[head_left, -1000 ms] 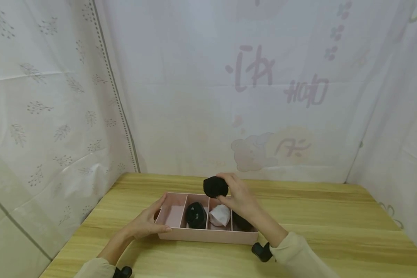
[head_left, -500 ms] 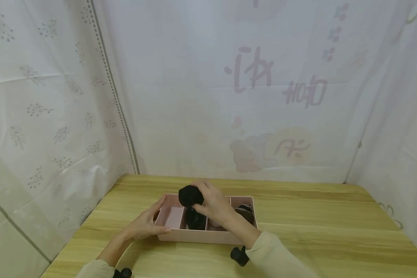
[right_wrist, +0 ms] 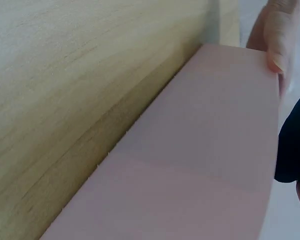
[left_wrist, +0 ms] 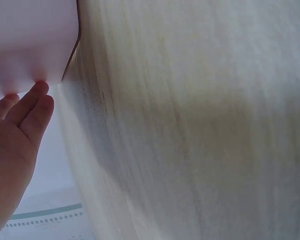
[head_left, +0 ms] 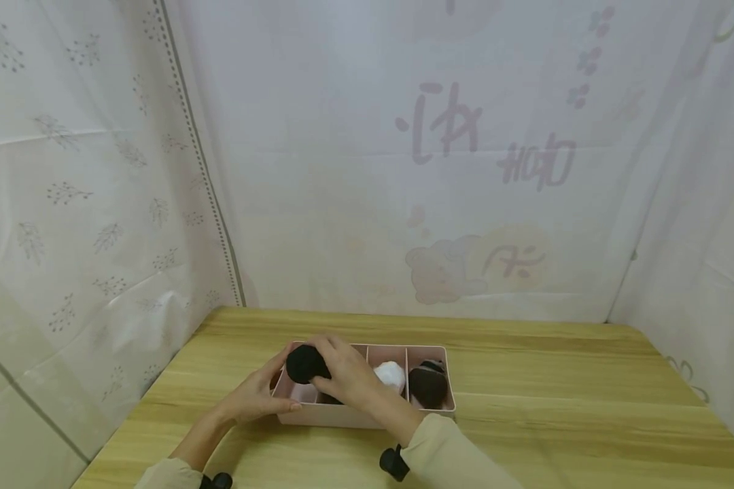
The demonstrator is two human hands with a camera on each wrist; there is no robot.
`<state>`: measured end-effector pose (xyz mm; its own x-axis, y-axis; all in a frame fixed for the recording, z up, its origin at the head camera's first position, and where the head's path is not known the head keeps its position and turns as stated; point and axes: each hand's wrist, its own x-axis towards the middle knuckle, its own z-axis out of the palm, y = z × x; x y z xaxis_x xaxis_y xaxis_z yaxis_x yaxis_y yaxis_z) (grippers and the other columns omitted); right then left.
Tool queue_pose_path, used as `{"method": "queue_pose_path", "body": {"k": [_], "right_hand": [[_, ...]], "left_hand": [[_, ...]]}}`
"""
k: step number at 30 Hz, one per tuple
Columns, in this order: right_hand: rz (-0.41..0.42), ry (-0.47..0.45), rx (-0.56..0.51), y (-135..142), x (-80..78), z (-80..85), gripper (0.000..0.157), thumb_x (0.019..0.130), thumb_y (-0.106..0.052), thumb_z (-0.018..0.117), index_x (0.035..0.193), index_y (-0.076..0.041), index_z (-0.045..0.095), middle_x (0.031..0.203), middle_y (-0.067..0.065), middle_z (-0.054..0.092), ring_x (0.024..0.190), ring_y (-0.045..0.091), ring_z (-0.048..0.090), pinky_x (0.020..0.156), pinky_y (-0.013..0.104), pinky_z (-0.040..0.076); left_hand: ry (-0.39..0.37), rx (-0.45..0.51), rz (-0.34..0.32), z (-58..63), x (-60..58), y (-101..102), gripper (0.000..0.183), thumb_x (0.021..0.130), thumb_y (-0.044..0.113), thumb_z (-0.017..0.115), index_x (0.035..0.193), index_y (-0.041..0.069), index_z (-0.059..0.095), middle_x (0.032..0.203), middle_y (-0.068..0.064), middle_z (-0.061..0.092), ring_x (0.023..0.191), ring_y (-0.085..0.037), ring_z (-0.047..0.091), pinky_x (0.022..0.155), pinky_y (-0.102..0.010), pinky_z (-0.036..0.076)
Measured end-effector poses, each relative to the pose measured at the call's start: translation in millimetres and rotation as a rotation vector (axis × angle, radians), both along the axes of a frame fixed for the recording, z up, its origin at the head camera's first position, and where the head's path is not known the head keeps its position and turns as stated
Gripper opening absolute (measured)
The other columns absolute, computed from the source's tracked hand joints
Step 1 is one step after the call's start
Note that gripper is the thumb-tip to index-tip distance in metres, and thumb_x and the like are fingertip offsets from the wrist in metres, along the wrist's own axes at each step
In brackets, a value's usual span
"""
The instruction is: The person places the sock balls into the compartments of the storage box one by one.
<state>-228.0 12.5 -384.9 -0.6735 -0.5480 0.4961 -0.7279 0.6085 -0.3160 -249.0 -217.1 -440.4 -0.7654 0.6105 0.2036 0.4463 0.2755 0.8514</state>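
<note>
A pink divided box (head_left: pixel 336 415) stands on the wooden table. My left hand (head_left: pixel 253 390) holds its left end, thumb on the front wall and fingers along the end; these fingers touch the pink wall in the left wrist view. Over the leftmost compartment my right hand (head_left: pixel 348 373) pinches a black rolled-up sock (head_left: pixel 306 365) between thumb and fingers. A white rolled sock (head_left: pixel 390 375) lies in the third compartment from the left. The rightmost one holds a dark brown rolled sock (head_left: pixel 428 386) with a striped part. My right hand mostly hides the second compartment's dark contents.
The wooden table (head_left: pixel 556 394) extends to both sides of the box and behind it. Pale printed curtains (head_left: pixel 318 170) hang behind the table and at its sides. Black camera mounts (head_left: pixel 394 463) sit at the wrists.
My right hand has carried the black sock leftward and down, from above the third compartment to the leftmost one. The white and brown socks are uncovered now. My left hand has stayed on the box.
</note>
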Motion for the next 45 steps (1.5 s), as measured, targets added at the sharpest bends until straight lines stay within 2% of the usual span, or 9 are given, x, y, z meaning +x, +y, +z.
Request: {"method": "queue_pose_path", "body": {"k": [4,6,10,12,19,26,33,40,45], "right_hand": [[0.003,0.015,0.053,-5.4,-1.1,-3.6,0.052,0.08,-0.015,0.075,0.125,-0.013,0.048,0.117,0.008,0.058,0.106,0.019,0.06,0.088,0.027,0.051],[0.007,0.02,0.075,-7.3,-1.4,-4.9,0.052,0.08,-0.015,0.075,0.125,-0.013,0.048,0.118,0.008,0.057,0.107,0.019,0.059,0.088,0.026,0.05],[0.014,0.043,0.12,-10.9,-1.5,-6.6,0.051,0.081,-0.015,0.075,0.124,-0.014,0.047,0.12,0.008,0.055,0.111,0.019,0.058,0.088,0.025,0.05],[0.017,0.059,0.148,-12.6,-1.7,-6.7,0.051,0.081,-0.015,0.074,0.124,-0.014,0.046,0.12,0.008,0.055,0.111,0.019,0.057,0.088,0.024,0.05],[0.019,0.071,0.241,-17.6,-1.9,-4.5,0.051,0.083,-0.017,0.073,0.127,-0.015,0.047,0.122,0.006,0.055,0.109,0.019,0.058,0.08,0.024,0.053],[0.001,0.076,0.296,-20.5,-3.6,-0.4,0.053,0.082,-0.017,0.073,0.128,-0.014,0.047,0.121,0.006,0.056,0.109,0.018,0.058,0.083,0.022,0.051],[-0.028,0.03,0.346,-25.1,-5.2,1.1,0.055,0.08,-0.014,0.075,0.128,-0.015,0.047,0.121,0.005,0.056,0.11,0.017,0.057,0.082,0.023,0.051],[-0.016,-0.002,0.389,-26.5,-7.7,3.3,0.056,0.08,-0.015,0.075,0.128,-0.015,0.045,0.124,0.004,0.055,0.115,0.017,0.055,0.083,0.025,0.052],[-0.016,-0.021,0.41,-28.6,-8.0,5.0,0.053,0.081,-0.015,0.075,0.127,-0.017,0.049,0.125,0.002,0.056,0.115,0.015,0.055,0.083,0.024,0.051]], "left_hand": [[-0.022,0.038,-0.022,0.6,-0.5,1.0,0.1,0.08,0.008,0.073,0.15,0.0,0.001,0.155,-0.024,0.006,0.137,-0.004,0.016,0.1,-0.007,0.025],[-0.036,0.045,-0.025,0.8,-0.3,1.5,0.101,0.08,0.007,0.072,0.149,-0.003,0.0,0.155,-0.025,0.004,0.139,-0.009,0.012,0.099,-0.005,0.023],[-0.064,0.037,-0.016,0.6,0.1,2.0,0.101,0.08,0.008,0.072,0.148,-0.006,-0.001,0.154,-0.027,0.004,0.137,-0.039,0.004,0.097,-0.005,0.022],[-0.078,0.038,-0.024,0.3,0.1,2.3,0.101,0.081,0.008,0.072,0.148,-0.005,-0.002,0.154,-0.027,0.002,0.136,-0.045,0.002,0.097,-0.005,0.022],[-0.1,0.06,-0.057,-0.6,0.9,3.1,0.094,0.084,0.002,0.067,0.15,0.001,0.0,0.154,-0.026,-0.008,0.139,-0.045,-0.006,0.097,-0.003,0.018],[-0.083,0.028,-0.018,0.5,1.9,2.3,0.096,0.083,0.005,0.068,0.15,-0.001,-0.001,0.155,-0.026,0.0,0.139,-0.043,0.0,0.103,-0.011,0.021],[-0.064,0.018,0.003,-0.3,1.5,2.3,0.099,0.081,0.01,0.071,0.15,-0.001,0.001,0.154,-0.026,0.005,0.138,-0.032,0.009,0.098,-0.007,0.022],[-0.067,0.031,-0.003,-0.1,0.7,1.7,0.1,0.081,0.009,0.072,0.148,-0.006,-0.001,0.153,-0.03,0.003,0.137,-0.044,0.007,0.097,-0.006,0.023],[-0.055,0.032,0.005,-0.5,0.9,0.7,0.099,0.08,0.007,0.072,0.147,-0.008,0.0,0.152,-0.031,0.003,0.137,-0.048,0.006,0.097,-0.005,0.023]]}}
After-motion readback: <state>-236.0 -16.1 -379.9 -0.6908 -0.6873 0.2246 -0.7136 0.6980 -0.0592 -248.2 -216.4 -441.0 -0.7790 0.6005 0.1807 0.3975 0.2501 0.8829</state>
